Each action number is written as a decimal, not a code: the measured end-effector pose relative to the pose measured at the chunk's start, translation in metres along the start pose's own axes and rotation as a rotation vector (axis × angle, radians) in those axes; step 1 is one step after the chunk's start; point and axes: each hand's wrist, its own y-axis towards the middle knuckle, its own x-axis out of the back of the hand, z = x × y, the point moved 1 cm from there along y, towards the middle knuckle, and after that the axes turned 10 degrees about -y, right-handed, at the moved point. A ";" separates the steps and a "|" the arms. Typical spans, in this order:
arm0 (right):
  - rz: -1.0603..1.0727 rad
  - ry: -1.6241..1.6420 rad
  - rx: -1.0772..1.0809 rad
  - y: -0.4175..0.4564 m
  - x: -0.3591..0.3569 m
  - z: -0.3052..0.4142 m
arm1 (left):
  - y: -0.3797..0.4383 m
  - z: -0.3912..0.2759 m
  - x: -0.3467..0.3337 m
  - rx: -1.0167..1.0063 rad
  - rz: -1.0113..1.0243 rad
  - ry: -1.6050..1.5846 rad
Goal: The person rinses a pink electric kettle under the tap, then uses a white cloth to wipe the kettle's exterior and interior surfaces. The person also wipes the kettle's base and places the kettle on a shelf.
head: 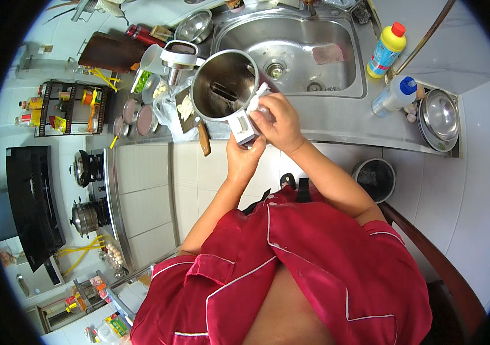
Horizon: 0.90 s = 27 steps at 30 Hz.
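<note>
A soymilk maker jug (210, 103) with a steel inside is tilted towards me, over the front of the counter. My left hand (243, 158) grips its white handle (240, 128) from below. Pinched in my right hand (281, 123) is a white cloth or tissue (258, 97), pressed against the jug's outside just beside the handle. Behind the jug, on the left, stands the machine's motor head (179, 54) with its metal shaft pointing down. The jug's dark inner wall looks stained, and I see no liquid in it.
A steel sink (288, 39) with a pinkish cloth (328, 54) lies beyond the jug. A wooden-handled knife (203, 138) juts over the counter edge at left. Bottles (386, 49) and steel bowls (441, 114) stand at right; a bin (374, 179) is on the floor.
</note>
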 end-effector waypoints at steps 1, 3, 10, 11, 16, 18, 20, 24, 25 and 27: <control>-0.017 -0.048 0.020 -0.001 -0.003 -0.002 | 0.000 -0.006 -0.001 0.032 0.007 0.033; -0.043 -0.087 0.053 0.001 -0.007 0.001 | 0.001 -0.005 0.004 -0.016 -0.008 -0.105; -0.084 -0.184 0.146 0.039 -0.024 0.030 | 0.025 -0.039 0.023 -0.135 -0.176 -0.242; -0.074 -0.197 0.165 0.044 -0.024 0.035 | 0.023 -0.043 0.027 -0.103 -0.168 -0.294; -0.076 -0.215 0.190 0.056 -0.018 0.060 | 0.012 -0.056 0.047 -0.051 -0.095 -0.446; -0.118 -0.208 -0.007 0.066 -0.012 0.049 | 0.005 -0.064 0.049 -0.045 -0.112 -0.507; -0.039 -0.118 -0.220 0.085 -0.001 0.025 | -0.003 -0.071 0.060 -0.095 -0.041 -0.512; 0.265 0.539 -0.657 0.092 -0.017 -0.056 | -0.009 -0.085 0.078 -0.114 0.124 -0.509; 0.416 0.299 -0.550 0.102 -0.012 -0.047 | -0.008 -0.088 0.082 -0.095 0.161 -0.565; 0.519 0.486 -0.683 0.118 -0.007 -0.022 | -0.002 -0.091 0.090 -0.050 0.274 -0.658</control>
